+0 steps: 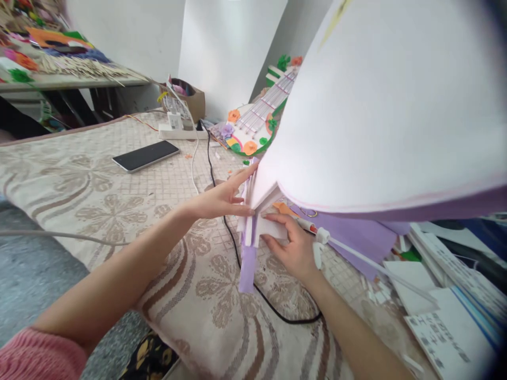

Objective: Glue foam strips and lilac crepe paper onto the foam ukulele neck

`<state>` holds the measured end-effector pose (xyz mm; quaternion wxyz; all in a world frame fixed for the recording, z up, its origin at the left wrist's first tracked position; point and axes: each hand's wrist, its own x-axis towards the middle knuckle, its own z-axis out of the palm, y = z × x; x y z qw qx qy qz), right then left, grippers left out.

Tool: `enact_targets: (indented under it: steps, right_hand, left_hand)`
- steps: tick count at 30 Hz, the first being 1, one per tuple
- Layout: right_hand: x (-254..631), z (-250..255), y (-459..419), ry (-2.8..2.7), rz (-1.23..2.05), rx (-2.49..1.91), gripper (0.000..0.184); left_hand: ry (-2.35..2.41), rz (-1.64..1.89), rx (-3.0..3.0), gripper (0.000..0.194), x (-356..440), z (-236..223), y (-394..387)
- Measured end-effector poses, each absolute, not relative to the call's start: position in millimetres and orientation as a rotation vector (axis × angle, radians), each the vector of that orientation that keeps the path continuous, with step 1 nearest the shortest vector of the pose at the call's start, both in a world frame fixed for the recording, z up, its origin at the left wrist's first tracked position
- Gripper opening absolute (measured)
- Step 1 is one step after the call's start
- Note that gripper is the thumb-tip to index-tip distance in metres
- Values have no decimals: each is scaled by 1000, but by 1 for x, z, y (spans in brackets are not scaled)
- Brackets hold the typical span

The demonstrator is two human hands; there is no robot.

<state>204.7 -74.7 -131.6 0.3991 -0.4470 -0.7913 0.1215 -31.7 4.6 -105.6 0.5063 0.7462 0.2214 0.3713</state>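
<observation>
Large white foam sheet (380, 105) tilts up over the patterned rug (119, 195). Left hand (222, 200) flat, fingers together against its folded lower corner; right hand (289, 245) pinches that corner from the opposite side — likely steadying the fold. Phone (144, 155) lies well left of the sheet.

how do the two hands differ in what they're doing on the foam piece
The left hand lies flat with fingers stretched out, pressing the outer side of the white foam piece; the right hand curls under it, fingertips on the lower white fold. The left comes in from the left side, the right from below. Both touch the foam at its purple strip.
</observation>
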Motion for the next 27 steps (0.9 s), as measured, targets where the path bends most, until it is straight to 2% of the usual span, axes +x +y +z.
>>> enact_targets:
  steps: [5, 8, 21, 27]
  right_hand:
    - [202, -136, -73, -1976, 434, -1207, 34]
    - [201, -137, -72, -1954, 476, -1203, 38]
    - [198, -137, -72, -1919, 465, -1194, 39]
    - [196, -135, -72, -1941, 402, -1154, 34]
  left_hand:
    - [456, 814, 1769, 100, -37, -105, 8]
    - [428, 804, 1729, 105, -38, -104, 8]
    - [589, 736, 1842, 112, -35, -107, 10]
    - [591, 724, 1863, 105, -35, -106, 9]
